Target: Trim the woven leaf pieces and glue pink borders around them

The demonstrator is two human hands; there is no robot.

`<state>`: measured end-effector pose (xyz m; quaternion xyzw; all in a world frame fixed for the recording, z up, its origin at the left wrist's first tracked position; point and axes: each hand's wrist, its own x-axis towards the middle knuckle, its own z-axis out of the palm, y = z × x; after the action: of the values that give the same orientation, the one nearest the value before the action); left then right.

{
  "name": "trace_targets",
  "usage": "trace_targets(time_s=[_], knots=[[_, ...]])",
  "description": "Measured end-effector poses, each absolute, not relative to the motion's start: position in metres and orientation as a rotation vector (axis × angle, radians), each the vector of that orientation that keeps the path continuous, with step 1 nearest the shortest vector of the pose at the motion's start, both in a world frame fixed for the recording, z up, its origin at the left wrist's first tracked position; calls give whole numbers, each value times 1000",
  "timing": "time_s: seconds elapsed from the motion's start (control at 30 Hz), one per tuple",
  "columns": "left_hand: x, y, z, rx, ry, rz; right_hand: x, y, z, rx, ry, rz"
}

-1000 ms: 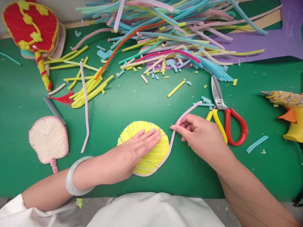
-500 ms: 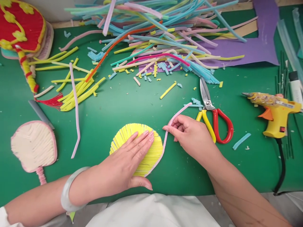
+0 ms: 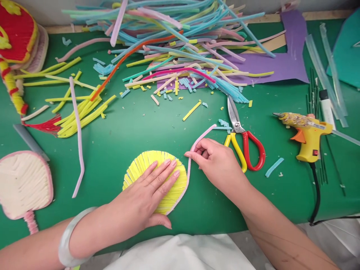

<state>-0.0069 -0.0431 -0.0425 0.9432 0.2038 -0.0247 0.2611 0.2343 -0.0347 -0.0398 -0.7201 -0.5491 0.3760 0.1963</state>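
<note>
a: where's the disc (image 3: 173, 192)?

b: lower centre of the frame, yellow, flat on the green table (image 3: 112, 157).

a: and the left hand (image 3: 143, 198)?

b: palm down on the disc, fingers slightly spread, thumb sticking out past the disc's lower edge.

a: the right hand (image 3: 212, 159)?

b: just right of the disc, thumb and fingers narrowed on a pink strip (image 3: 204, 135). the strip follows the disc's lower right edge, then leaves it and runs up through the pinch.

a: what's near that hand?

b: scissors (image 3: 236, 123), right of centre. the glue gun (image 3: 308, 137) is farther off, at the frame's right.

a: other side?

b: a cream fan (image 3: 24, 183), lower left, and a lilac strip (image 3: 77, 129) between fan and disc.
</note>
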Motion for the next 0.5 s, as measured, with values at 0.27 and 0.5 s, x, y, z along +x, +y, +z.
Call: trace_targets(time_s=[0.27, 0.5], knots=[[-7, -43, -42, 2586, 519, -33, 229, -30, -37, -1978, -1627, 1032], [-8, -43, -45, 2560, 529, -21, 226, -20, -32, -2022, -1733, 1059]])
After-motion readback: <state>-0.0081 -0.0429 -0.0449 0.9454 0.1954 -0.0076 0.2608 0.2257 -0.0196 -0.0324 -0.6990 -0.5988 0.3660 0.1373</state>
